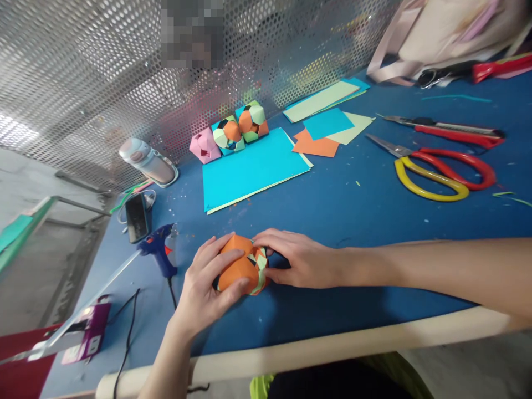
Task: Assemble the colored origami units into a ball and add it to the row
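Observation:
Between my two hands, low over the blue table near its front edge, is an orange and pale green folded paper ball (239,271). My left hand (206,281) is wrapped over its left side, thumb at the front and fingers across the top. On the right side my right hand (291,257) pinches the ball's pale green part between thumb and fingers. Part of the ball is covered by my fingers. Just beyond it lie blue paper sheets (253,169) with a pale sheet underneath. A blue glue gun (160,252) with a clear glue stick lies left of my left hand.
Finished-looking paper balls (228,134) stand by the perforated metal screen (124,66). Scissors (436,169), a red cutter (457,132) and cut paper pieces (318,145) lie right. A phone (137,217), a bottle (147,160) and a purple box (93,332) are left; a cord crosses the front edge.

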{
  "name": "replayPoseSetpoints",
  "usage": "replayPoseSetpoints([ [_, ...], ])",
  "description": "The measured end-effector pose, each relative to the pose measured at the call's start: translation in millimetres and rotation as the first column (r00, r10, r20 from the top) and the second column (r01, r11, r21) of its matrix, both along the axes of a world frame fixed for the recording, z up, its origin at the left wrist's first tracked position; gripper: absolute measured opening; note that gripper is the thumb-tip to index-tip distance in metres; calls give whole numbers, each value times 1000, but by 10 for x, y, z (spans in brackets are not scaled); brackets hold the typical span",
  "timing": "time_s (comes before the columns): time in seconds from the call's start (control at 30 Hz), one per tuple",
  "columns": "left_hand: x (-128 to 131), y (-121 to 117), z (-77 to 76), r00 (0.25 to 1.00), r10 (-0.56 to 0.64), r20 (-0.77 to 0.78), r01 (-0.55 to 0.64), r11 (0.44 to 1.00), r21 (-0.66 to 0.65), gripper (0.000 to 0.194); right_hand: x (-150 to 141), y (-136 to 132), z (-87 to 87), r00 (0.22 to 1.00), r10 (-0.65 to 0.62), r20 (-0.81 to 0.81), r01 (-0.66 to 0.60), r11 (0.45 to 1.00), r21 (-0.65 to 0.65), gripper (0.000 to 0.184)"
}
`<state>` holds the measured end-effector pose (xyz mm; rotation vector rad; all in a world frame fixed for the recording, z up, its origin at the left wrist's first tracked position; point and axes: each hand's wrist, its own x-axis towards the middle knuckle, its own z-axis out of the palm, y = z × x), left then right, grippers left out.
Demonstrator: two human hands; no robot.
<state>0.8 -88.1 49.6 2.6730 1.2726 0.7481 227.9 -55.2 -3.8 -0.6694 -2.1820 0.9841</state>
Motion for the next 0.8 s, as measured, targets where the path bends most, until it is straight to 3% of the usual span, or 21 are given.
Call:
replayPoseSetpoints([
  [0.37, 12, -14, 13, 999, 48, 6, -47, 998, -35, 27, -17, -42, 3, 999, -35, 9, 36, 999, -17, 37],
  [0.8, 46, -24, -50, 999, 36, 5, -36, 999, 35, 30, -25, -40, -2, 999, -39, -32, 39, 999, -19, 33],
])
